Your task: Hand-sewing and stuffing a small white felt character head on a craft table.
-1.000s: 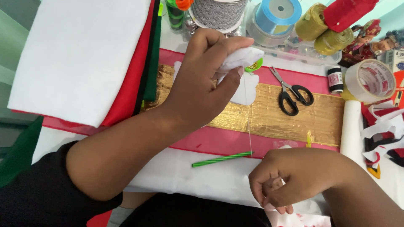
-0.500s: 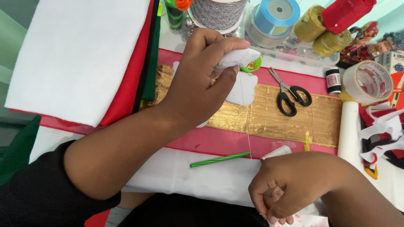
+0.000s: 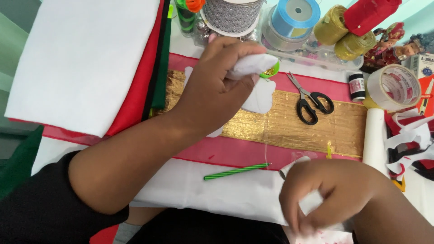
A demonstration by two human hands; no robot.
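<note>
A white felt piece is pinched in the left hand, fingers closed round its upper edge, and held just above the gold fabric strip at the far middle of the table. A thin thread runs from it toward the near side, to the right hand, which is curled shut; I cannot tell what sits between its fingers, though the thread seems to end there. A second white felt shape lies flat on the gold strip just under the held piece. Black-handled scissors lie to the right of it, and a green striped stick lies on the white cloth nearer the body. Judging from the taut line, a hard tug could snap the thread or pucker the soft felt, and the slack could snag the scissors close by.
</note>
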